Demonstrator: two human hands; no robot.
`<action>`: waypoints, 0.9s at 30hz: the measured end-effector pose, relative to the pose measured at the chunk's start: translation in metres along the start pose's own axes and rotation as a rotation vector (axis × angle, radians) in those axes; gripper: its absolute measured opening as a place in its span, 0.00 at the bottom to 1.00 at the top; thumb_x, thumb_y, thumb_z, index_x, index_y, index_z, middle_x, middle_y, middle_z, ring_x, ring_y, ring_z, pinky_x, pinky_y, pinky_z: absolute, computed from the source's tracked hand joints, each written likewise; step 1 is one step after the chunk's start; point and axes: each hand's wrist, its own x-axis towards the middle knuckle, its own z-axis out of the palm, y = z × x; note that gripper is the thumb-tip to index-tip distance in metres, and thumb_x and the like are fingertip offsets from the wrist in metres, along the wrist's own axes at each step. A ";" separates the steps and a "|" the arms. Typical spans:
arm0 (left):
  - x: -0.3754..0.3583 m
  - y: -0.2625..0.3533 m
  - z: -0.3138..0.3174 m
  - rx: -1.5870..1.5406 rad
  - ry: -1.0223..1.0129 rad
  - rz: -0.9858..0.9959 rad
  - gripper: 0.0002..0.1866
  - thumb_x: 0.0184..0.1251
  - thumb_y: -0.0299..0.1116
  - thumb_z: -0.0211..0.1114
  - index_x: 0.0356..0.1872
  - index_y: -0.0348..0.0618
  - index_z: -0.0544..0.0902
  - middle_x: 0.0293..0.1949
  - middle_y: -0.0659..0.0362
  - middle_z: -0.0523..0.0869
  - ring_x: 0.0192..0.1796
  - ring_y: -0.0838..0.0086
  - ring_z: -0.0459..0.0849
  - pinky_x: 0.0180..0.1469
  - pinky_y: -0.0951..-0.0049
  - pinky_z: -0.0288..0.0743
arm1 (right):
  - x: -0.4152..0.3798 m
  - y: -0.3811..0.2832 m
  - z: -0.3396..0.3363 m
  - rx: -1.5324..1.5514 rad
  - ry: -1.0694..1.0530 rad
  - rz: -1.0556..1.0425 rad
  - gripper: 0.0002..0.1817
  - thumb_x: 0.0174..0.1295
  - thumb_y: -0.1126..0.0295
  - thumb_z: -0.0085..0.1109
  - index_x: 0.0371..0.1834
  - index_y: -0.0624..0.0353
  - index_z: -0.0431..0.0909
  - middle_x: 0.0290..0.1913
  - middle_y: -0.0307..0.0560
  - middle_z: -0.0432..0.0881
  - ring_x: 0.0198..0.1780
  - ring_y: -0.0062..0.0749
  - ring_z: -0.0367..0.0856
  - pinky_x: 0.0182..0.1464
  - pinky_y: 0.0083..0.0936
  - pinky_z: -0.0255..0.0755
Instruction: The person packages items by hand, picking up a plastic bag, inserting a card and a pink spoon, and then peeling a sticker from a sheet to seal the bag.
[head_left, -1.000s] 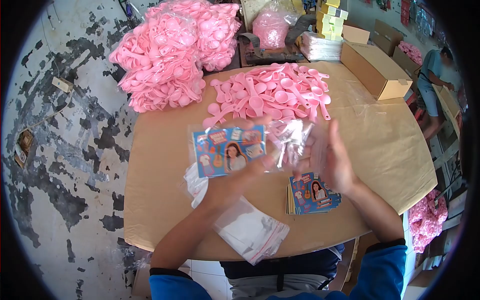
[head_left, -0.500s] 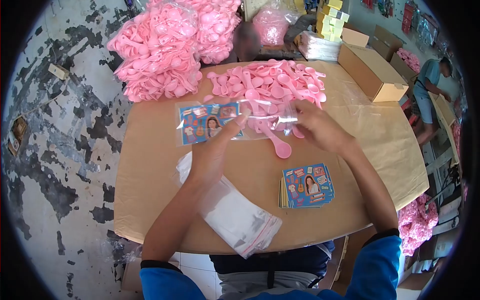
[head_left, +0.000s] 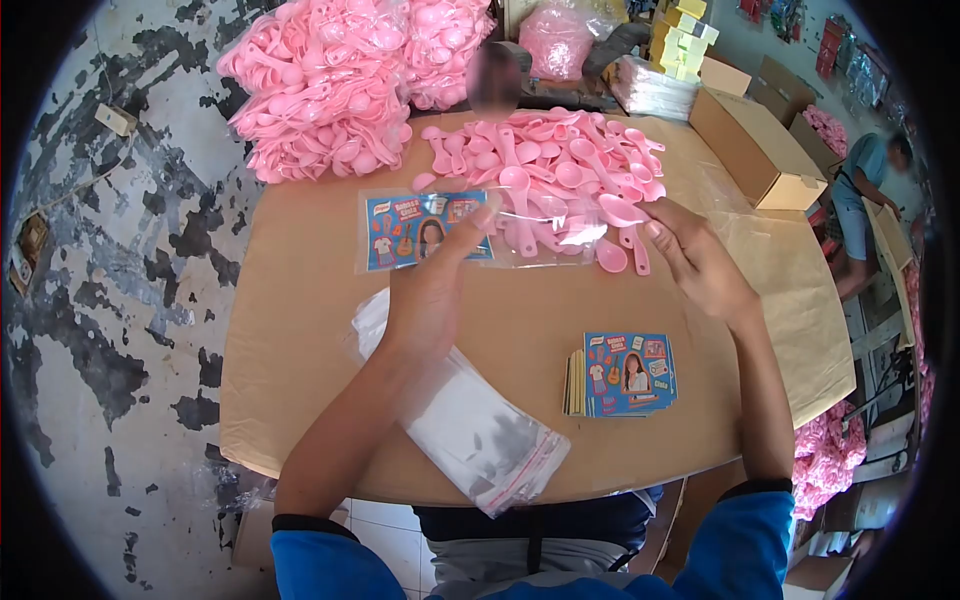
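Note:
My left hand [head_left: 428, 300] pinches a clear plastic bag [head_left: 540, 252] with a blue printed card [head_left: 400, 232] inside its left part. The thumb lies over the card's right side. In my right hand [head_left: 708, 262], thumb and fingers close on the handle of a pink measuring spoon [head_left: 622, 210], its bowl pointing left at the bag's right end. Behind the bag spreads a loose pile of pink spoons [head_left: 560, 150]. A stack of blue cards [head_left: 630, 378] lies below my right hand. Flat clear bags [head_left: 480, 430] are stacked under my left forearm.
Big bags of pink spoons [head_left: 325, 90] stand at the table's back left. An open cardboard box [head_left: 760, 150] sits at the back right. Brown paper covers the table [head_left: 300, 330]. Another person [head_left: 862, 190] works at the far right.
My right hand has drawn away rightward from the bag's end and now shows a pink spoon in its fingers. My left hand still holds the bag, slightly shifted.

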 end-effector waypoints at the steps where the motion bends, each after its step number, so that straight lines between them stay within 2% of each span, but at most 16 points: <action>1: 0.001 -0.001 -0.002 -0.045 0.000 -0.016 0.20 0.61 0.27 0.70 0.54 0.43 0.76 0.46 0.61 0.83 0.51 0.77 0.82 0.56 0.70 0.74 | -0.002 0.004 0.000 0.031 0.019 -0.047 0.13 0.67 0.70 0.58 0.51 0.64 0.78 0.38 0.49 0.83 0.32 0.27 0.80 0.35 0.27 0.73; 4: 0.003 -0.007 -0.007 -0.007 -0.040 -0.001 0.21 0.66 0.29 0.65 0.58 0.43 0.72 0.51 0.55 0.83 0.53 0.67 0.83 0.57 0.64 0.77 | -0.003 0.003 0.006 0.234 -0.018 -0.096 0.12 0.67 0.71 0.58 0.51 0.64 0.78 0.37 0.44 0.82 0.31 0.21 0.76 0.33 0.24 0.70; 7: -0.003 -0.007 0.000 -0.018 -0.130 -0.064 0.21 0.67 0.29 0.65 0.60 0.44 0.72 0.52 0.56 0.82 0.54 0.69 0.82 0.58 0.66 0.77 | -0.007 -0.031 0.007 0.266 -0.136 -0.004 0.12 0.67 0.73 0.58 0.52 0.63 0.78 0.34 0.40 0.79 0.31 0.18 0.72 0.32 0.20 0.67; 8: -0.006 -0.007 0.003 -0.053 -0.118 -0.075 0.21 0.66 0.29 0.66 0.59 0.44 0.72 0.51 0.58 0.82 0.54 0.71 0.82 0.58 0.68 0.76 | -0.008 -0.044 0.007 0.342 -0.201 0.197 0.16 0.68 0.66 0.59 0.54 0.64 0.77 0.33 0.39 0.77 0.34 0.18 0.70 0.34 0.20 0.66; 10: -0.013 -0.008 0.010 -0.123 -0.090 -0.096 0.22 0.63 0.28 0.69 0.57 0.43 0.73 0.48 0.60 0.82 0.55 0.74 0.81 0.57 0.71 0.76 | -0.009 -0.061 0.005 0.555 -0.229 0.132 0.21 0.68 0.60 0.59 0.56 0.65 0.76 0.33 0.39 0.76 0.34 0.18 0.71 0.36 0.22 0.67; 13: -0.018 -0.010 0.011 -0.111 -0.062 -0.135 0.25 0.64 0.29 0.69 0.60 0.43 0.71 0.52 0.59 0.80 0.57 0.74 0.79 0.58 0.71 0.76 | -0.007 -0.072 0.008 0.530 -0.229 -0.005 0.26 0.68 0.53 0.57 0.58 0.66 0.74 0.33 0.39 0.77 0.37 0.21 0.73 0.41 0.23 0.69; 15: -0.019 -0.012 0.011 -0.154 -0.136 -0.179 0.26 0.64 0.30 0.69 0.62 0.43 0.70 0.55 0.59 0.78 0.57 0.74 0.79 0.58 0.71 0.76 | -0.005 -0.078 0.015 0.469 -0.111 -0.139 0.21 0.69 0.59 0.56 0.54 0.65 0.76 0.34 0.39 0.78 0.39 0.22 0.76 0.43 0.22 0.71; 16: -0.019 -0.014 0.011 -0.175 -0.173 -0.201 0.27 0.65 0.30 0.69 0.63 0.43 0.69 0.57 0.58 0.77 0.57 0.74 0.79 0.58 0.71 0.76 | -0.003 -0.080 0.013 0.396 -0.070 -0.131 0.18 0.69 0.62 0.56 0.52 0.65 0.76 0.35 0.39 0.78 0.39 0.22 0.77 0.43 0.21 0.71; 18: -0.017 -0.016 0.012 -0.113 -0.248 -0.183 0.28 0.70 0.40 0.62 0.66 0.42 0.65 0.60 0.56 0.75 0.58 0.71 0.78 0.61 0.68 0.73 | 0.008 -0.083 0.001 0.252 0.016 -0.118 0.12 0.69 0.68 0.55 0.48 0.65 0.77 0.37 0.40 0.80 0.41 0.22 0.78 0.43 0.20 0.72; 19: -0.015 -0.015 0.012 -0.080 -0.285 -0.176 0.30 0.73 0.45 0.59 0.68 0.41 0.63 0.62 0.54 0.74 0.58 0.69 0.78 0.62 0.67 0.72 | 0.012 -0.085 -0.006 0.279 0.101 -0.160 0.09 0.68 0.71 0.55 0.45 0.65 0.78 0.38 0.41 0.80 0.40 0.22 0.79 0.41 0.20 0.73; 20: -0.012 -0.011 0.010 -0.039 -0.224 -0.182 0.31 0.74 0.48 0.56 0.69 0.41 0.62 0.63 0.53 0.73 0.59 0.68 0.77 0.64 0.66 0.70 | 0.016 -0.086 -0.016 0.306 0.186 -0.201 0.06 0.67 0.74 0.54 0.43 0.65 0.78 0.39 0.42 0.81 0.39 0.22 0.80 0.40 0.19 0.73; 23: -0.003 -0.002 0.005 0.118 -0.079 -0.169 0.35 0.75 0.55 0.49 0.71 0.39 0.59 0.64 0.50 0.71 0.62 0.66 0.74 0.67 0.65 0.64 | 0.019 -0.099 -0.061 0.110 0.046 -0.090 0.05 0.65 0.75 0.56 0.40 0.64 0.78 0.36 0.44 0.81 0.36 0.20 0.80 0.38 0.21 0.73; 26: 0.000 0.006 0.002 0.321 -0.044 -0.063 0.38 0.75 0.58 0.47 0.72 0.37 0.57 0.64 0.48 0.71 0.66 0.64 0.69 0.69 0.63 0.59 | 0.025 -0.092 -0.037 0.055 0.085 -0.170 0.05 0.63 0.73 0.58 0.37 0.63 0.79 0.28 0.44 0.80 0.30 0.18 0.79 0.32 0.20 0.71; 27: -0.001 0.005 0.003 0.359 -0.100 -0.032 0.38 0.74 0.57 0.50 0.73 0.37 0.56 0.64 0.47 0.71 0.66 0.64 0.69 0.69 0.63 0.59 | 0.027 -0.101 -0.033 -0.054 0.036 -0.104 0.05 0.62 0.73 0.59 0.36 0.63 0.80 0.26 0.44 0.80 0.28 0.17 0.78 0.31 0.20 0.70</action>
